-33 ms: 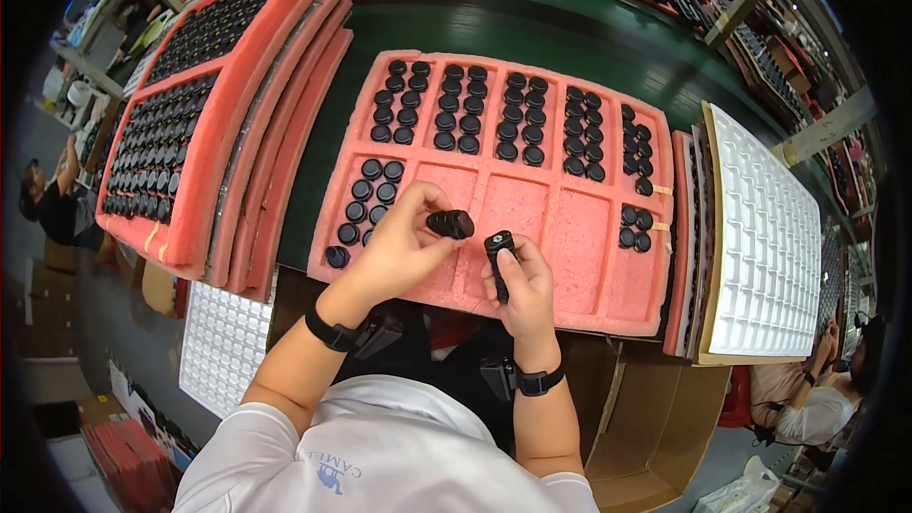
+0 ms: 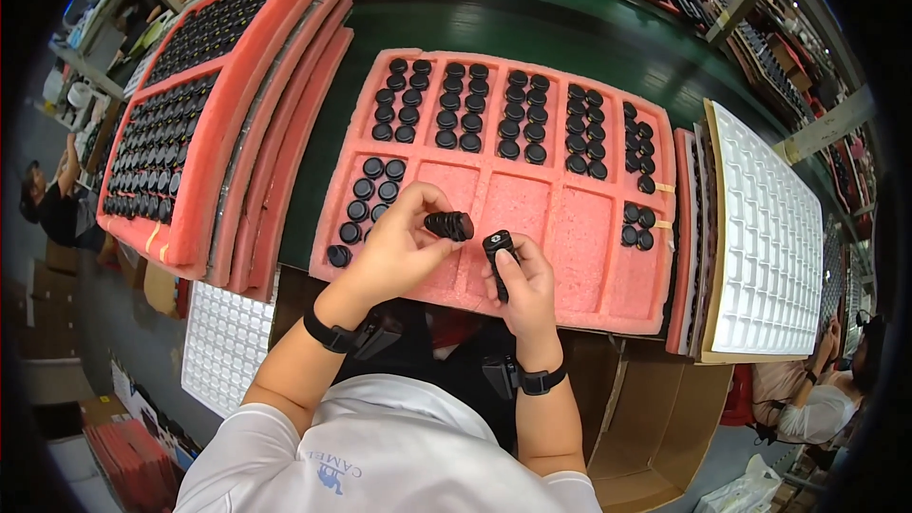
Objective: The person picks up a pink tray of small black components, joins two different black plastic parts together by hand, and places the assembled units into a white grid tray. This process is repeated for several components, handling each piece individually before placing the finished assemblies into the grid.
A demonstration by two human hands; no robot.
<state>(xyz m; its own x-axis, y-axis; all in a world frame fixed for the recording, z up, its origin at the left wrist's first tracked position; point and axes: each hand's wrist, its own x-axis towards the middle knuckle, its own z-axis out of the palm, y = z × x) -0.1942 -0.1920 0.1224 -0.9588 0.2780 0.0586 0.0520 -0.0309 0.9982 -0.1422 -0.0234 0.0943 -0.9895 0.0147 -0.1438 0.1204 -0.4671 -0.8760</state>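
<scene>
My left hand is closed around a short black ridged cylinder, its round end pointing right. Gripped upright between the thumb and fingers of my right hand is a black oblong part with a small pale mark on its top end. A narrow gap separates the two pieces. Both hands hover over a pink foam tray with two rows of compartments. Black round-capped pieces fill the far row, and others stand at the near left, partly hidden by my left hand.
Stacked pink foam trays full of black pieces lean at the left. At the right stands a white moulded tray against cardboard sheets. A cardboard box sits below the green table. Other people are at both sides.
</scene>
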